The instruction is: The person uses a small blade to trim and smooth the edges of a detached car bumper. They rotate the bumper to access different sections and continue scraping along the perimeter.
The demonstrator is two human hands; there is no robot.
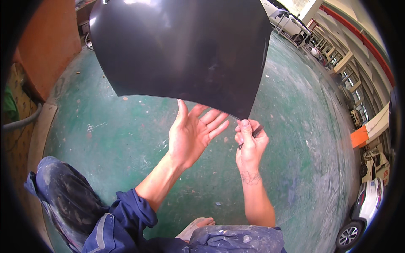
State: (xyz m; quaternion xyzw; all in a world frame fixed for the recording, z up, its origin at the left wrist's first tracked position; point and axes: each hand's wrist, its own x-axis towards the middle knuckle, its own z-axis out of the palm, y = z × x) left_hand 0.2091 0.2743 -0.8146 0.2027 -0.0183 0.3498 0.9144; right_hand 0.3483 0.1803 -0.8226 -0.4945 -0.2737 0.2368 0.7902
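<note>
A large, smooth dark car panel (181,55), shaped like a hood, fills the upper middle, its near edge above my hands. My left hand (190,133) is open, palm up, with its fingers spread. Those fingertips reach the panel's near edge, and some pass beneath it. At the panel's near right corner my right hand (252,141) is closed, thumb on top. A thin dark tool (257,131) sticks out of that fist on both sides; its exact kind is hidden by the fingers.
Under the panel spreads a scuffed green floor (114,139). An orange partition (48,46) and a grey hose (25,120) stand at the left. A white car (365,206) is at the lower right, and another white car (291,25) stands far off. My knees frame the near side.
</note>
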